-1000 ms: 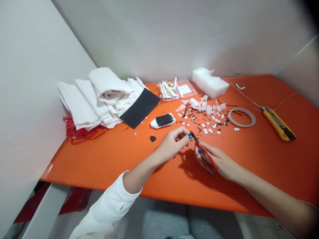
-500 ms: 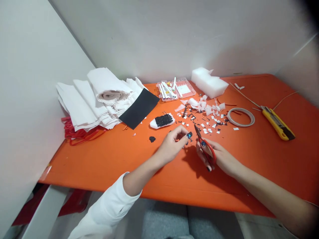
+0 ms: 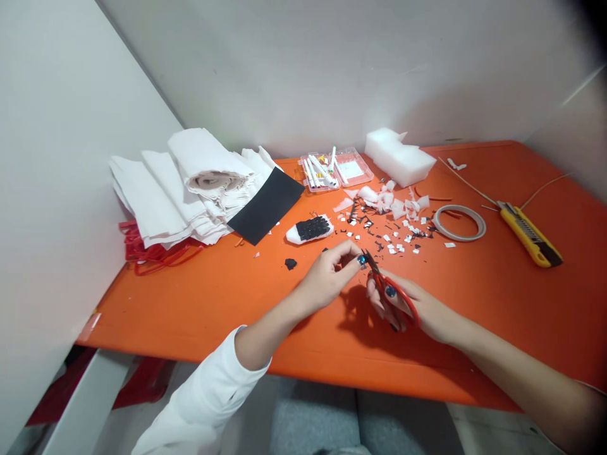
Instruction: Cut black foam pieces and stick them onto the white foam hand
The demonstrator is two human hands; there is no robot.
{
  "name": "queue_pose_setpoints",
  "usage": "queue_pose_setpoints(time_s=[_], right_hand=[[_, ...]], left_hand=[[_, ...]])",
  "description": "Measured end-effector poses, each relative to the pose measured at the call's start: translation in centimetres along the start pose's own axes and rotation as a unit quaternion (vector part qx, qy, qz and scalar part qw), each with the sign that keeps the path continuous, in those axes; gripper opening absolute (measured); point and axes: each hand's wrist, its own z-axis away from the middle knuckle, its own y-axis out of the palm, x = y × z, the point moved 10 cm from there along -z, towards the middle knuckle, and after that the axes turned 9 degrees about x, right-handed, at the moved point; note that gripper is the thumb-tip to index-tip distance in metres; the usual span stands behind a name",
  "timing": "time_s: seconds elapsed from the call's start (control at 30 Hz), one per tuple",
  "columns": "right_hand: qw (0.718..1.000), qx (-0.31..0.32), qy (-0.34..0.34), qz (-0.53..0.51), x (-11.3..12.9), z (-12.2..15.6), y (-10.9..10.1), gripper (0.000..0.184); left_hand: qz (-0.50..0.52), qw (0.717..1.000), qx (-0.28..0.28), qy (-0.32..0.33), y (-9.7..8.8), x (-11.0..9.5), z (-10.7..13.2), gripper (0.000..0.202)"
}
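Observation:
My left hand [image 3: 331, 273] is closed in a pinch on a small black paper piece, mostly hidden at the fingertips. Red-handled scissors [image 3: 397, 296] are in my right hand [image 3: 417, 308], fingers through and around the handles. Their dark blades reach up to the left fingertips, slightly parted, at the black piece. Just beyond the hands lies a white foam shape [image 3: 294, 236] covered on top with overlapping black pieces [image 3: 313, 227]. A little heap of black pieces [image 3: 291, 263] sits left of my left hand.
Paper and foam scraps [image 3: 393, 238] litter the table [image 3: 190, 316]. Behind stand a marker case [image 3: 349, 170] and a white foam block [image 3: 403, 161]. A tape roll [image 3: 439, 224] and yellow box cutter [image 3: 526, 234] lie right; black sheet [image 3: 268, 205] and white paper stack [image 3: 165, 208] left.
My right hand has turned the scissors so their blades now tilt left and meet the left fingertips, where the black piece is held. My left hand stays nearly in place.

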Motion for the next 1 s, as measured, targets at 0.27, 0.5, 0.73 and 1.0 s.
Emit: queue_pose_setpoints(time_s=[0.27,0.5,0.73,1.0], right_hand=[[1.0,0.001,0.003,0.007,0.03,0.05,0.06,0.043],[1.0,0.005,0.003,0.02,-0.03,0.05,0.11,0.045],[0.999,0.001,0.009,0.045,0.14,-0.04,-0.25,0.043],[0.998,-0.008,0.012,0.064,-0.05,0.23,-0.46,0.039]], left_hand=[[0.016,1.0,0.006,-0.007,0.12,0.1,-0.06,0.011],[0.006,1.0,0.015,-0.002,0.24,0.1,-0.1,0.008],[-0.003,1.0,0.021,0.0,0.36,0.01,-0.12,0.009],[0.011,1.0,0.014,-0.016,0.2,0.12,-0.08,0.01]])
